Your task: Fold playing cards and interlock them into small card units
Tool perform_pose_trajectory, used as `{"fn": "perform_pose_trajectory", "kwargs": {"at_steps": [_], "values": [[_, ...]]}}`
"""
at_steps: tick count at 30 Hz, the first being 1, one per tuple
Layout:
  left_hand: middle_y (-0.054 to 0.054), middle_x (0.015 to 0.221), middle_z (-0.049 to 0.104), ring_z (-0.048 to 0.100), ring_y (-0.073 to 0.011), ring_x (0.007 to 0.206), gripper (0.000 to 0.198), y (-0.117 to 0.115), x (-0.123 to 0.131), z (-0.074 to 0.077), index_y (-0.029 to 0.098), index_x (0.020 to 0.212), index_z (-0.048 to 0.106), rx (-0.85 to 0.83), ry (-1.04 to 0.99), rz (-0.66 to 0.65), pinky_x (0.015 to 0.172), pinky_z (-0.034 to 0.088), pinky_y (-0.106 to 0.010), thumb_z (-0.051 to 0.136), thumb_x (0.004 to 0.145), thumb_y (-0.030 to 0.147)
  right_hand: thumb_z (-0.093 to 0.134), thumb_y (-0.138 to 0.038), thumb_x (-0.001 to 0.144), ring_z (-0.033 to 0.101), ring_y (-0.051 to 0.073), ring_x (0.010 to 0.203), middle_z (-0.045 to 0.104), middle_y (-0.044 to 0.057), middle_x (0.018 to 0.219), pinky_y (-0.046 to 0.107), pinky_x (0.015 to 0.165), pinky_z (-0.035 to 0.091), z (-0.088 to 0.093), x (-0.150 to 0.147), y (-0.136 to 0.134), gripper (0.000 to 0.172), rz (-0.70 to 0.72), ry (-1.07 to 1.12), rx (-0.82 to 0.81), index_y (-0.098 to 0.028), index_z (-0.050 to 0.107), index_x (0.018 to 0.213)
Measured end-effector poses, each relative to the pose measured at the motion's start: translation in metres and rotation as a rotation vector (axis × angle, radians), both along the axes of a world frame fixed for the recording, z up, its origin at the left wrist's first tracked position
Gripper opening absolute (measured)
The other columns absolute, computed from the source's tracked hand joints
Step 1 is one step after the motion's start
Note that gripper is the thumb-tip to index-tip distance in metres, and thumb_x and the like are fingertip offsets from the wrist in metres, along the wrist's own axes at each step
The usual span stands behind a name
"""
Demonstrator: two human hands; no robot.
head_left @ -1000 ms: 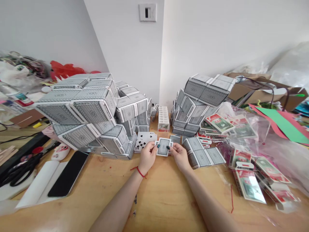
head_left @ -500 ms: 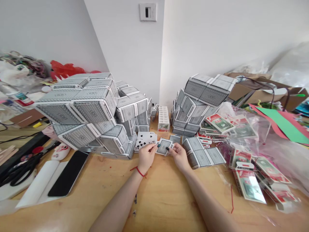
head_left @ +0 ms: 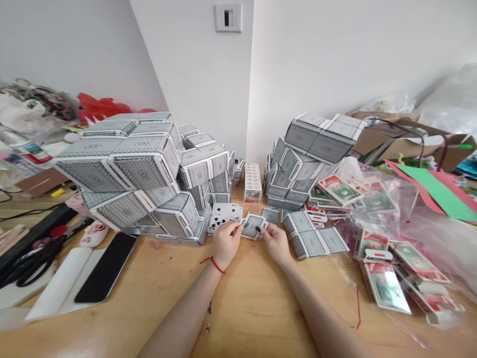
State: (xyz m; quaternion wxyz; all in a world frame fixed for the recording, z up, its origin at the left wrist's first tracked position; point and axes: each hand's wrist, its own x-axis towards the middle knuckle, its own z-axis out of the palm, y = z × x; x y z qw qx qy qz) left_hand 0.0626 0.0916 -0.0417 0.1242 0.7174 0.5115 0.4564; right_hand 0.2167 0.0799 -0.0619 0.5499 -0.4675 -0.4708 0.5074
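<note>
My left hand (head_left: 226,241) and my right hand (head_left: 276,243) meet over the wooden table (head_left: 238,303), both pinching a small folded piece of grey-backed playing cards (head_left: 252,225). The thumbs with dark nails press on its lower corners. A red string is tied round my left wrist. Face-up cards (head_left: 224,215) lie just beyond my left hand. A flat folded card unit (head_left: 315,241) lies right of my right hand.
A big block of joined card cubes (head_left: 130,169) stands at the left, a smaller one (head_left: 309,154) at the right. Card boxes in plastic (head_left: 387,258) spread at the right. A dark phone (head_left: 106,266), scissors (head_left: 26,268) and paper lie at the left.
The card piece in my hands has tilted and sunk slightly toward the table. My hands stay in nearly the same place.
</note>
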Motion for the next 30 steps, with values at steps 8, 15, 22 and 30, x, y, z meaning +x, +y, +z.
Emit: {"fn": "perform_pose_trajectory", "kwargs": {"at_steps": [8,15,22,30], "values": [[-0.005,0.085,0.066,0.060,-0.0143,0.081,0.018,-0.0011,0.0012,0.0018,0.018,0.091,0.062,0.082,-0.101,-0.073,0.074,0.047,-0.027,0.050,0.079,0.019,0.057,-0.046,0.071,0.061,0.023,0.073,0.067,0.008,0.082,0.034,0.068,0.048,0.0064,-0.0004,-0.0019,0.034,-0.003,-0.088,0.032,-0.015,0.062,0.082],[-0.004,0.080,0.067,0.062,-0.0135,0.073,0.014,0.0002,-0.0010,-0.0029,0.018,0.084,0.064,0.059,-0.102,-0.037,0.068,0.049,-0.024,0.051,0.078,0.019,0.058,-0.048,0.069,0.061,0.023,0.071,0.067,0.008,0.076,0.034,0.065,0.049,0.0040,0.0001,-0.0027,0.036,-0.003,-0.098,0.022,-0.014,0.062,0.079],[-0.005,0.076,0.068,0.062,-0.0128,0.065,0.014,-0.0023,-0.0020,-0.0008,0.017,0.083,0.064,0.084,-0.102,-0.105,0.061,0.048,-0.022,0.051,0.077,0.019,0.060,-0.046,0.068,0.061,0.022,0.066,0.066,0.007,0.073,0.035,0.062,0.049,0.0072,0.0017,-0.0018,0.034,-0.009,-0.015,-0.003,-0.014,0.062,0.081],[-0.007,0.084,0.067,0.061,-0.0160,0.079,0.021,-0.0077,-0.0048,0.0026,0.016,0.087,0.064,0.037,-0.143,-0.404,0.071,0.049,-0.028,0.045,0.080,0.018,0.060,-0.039,0.068,0.055,0.017,0.054,0.059,0.002,0.056,0.030,0.054,0.046,0.0057,0.0081,0.0005,0.023,-0.105,-0.034,0.024,-0.017,0.055,0.064]]}}
